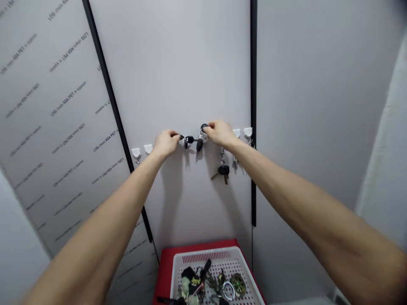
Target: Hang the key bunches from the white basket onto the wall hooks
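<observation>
Where the view looks forward and down, we face a smooth pale-grey upright panel [171, 63] edged by narrow black strips [104, 80]. Left of it: a pale panel printed with rows of dark lettering [68, 99]. Right of it: a plain grey panel [302, 84]. Below, before the central panel, a red flat-topped stand [165, 264].

Both bare forearms reach up from the lower corners and converge on the panel. Our left hand [167, 143] has thumb and forefinger pinched on the dark left end of a bunch of black-headed metal keys [199, 145]; its other fingers are curled. Our right hand [220, 132], a little higher, grips a dark round ring [204, 126] at the bunch's upper right. The bunch lies between the hands, near the panel; we cannot tell exactly how its parts join.

Along the panel runs a row of small white plastic hooks [136, 152], two left of our left hand, others partly behind the right. A second bunch of dark-headed keys [224, 170] hangs below the right hand, well clear of the panel's edge; the right wrist and forearm partly cover more hanging keys [235, 163]. On the stand sits a white perforated plastic basket [206, 256] of jumbled small items, among them a silver ring [228, 284] and a greenish wheel-shaped piece [238, 284].
</observation>
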Action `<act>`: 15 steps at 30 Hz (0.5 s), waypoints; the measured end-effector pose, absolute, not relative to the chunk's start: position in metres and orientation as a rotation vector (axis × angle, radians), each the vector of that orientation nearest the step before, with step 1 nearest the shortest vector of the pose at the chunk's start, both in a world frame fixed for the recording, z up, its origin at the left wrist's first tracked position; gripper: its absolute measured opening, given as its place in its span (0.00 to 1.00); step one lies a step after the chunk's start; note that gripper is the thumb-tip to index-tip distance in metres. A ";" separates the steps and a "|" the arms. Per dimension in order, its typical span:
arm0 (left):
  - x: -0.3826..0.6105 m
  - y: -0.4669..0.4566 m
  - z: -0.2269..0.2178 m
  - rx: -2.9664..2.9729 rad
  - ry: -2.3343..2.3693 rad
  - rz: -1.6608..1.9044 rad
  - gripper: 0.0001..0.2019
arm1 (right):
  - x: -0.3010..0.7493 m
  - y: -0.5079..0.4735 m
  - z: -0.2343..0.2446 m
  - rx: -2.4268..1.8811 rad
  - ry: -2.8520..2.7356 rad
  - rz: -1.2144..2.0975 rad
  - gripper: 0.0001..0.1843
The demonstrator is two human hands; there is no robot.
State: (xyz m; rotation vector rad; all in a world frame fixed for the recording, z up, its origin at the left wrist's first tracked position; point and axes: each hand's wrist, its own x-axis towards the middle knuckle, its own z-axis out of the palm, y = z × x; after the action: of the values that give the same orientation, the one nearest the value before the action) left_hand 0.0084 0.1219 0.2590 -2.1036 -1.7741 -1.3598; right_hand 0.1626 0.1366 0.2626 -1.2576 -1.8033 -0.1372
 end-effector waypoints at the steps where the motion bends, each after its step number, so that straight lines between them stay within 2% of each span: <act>1: 0.008 0.121 0.263 -2.155 -1.803 -1.267 0.10 | 0.162 0.134 0.265 -1.285 -1.882 -0.119 0.13; 4: 0.010 0.114 0.271 -2.427 -1.898 -0.832 0.07 | 0.160 0.123 0.261 -1.281 -2.281 -0.020 0.10; 6: 0.012 0.111 0.272 -2.490 -1.891 -0.711 0.06 | 0.158 0.116 0.250 -1.218 -2.477 -0.023 0.08; 8: 0.012 0.112 0.272 -2.414 -1.829 -0.856 0.09 | 0.157 0.113 0.236 -1.152 -2.536 -0.056 0.08; 11: 0.010 0.121 0.274 -2.129 -1.679 -1.262 0.12 | 0.157 0.115 0.224 -1.132 -2.435 -0.072 0.10; 15: 0.012 0.128 0.279 -1.945 -1.456 -1.502 0.12 | 0.160 0.118 0.212 -1.112 -2.431 0.126 0.11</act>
State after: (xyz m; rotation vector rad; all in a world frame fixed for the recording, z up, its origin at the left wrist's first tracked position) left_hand 0.0117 0.1277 0.2785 -1.9450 -1.4561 -1.5017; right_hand 0.1595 0.1180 0.2122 -1.1117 -2.4314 0.1262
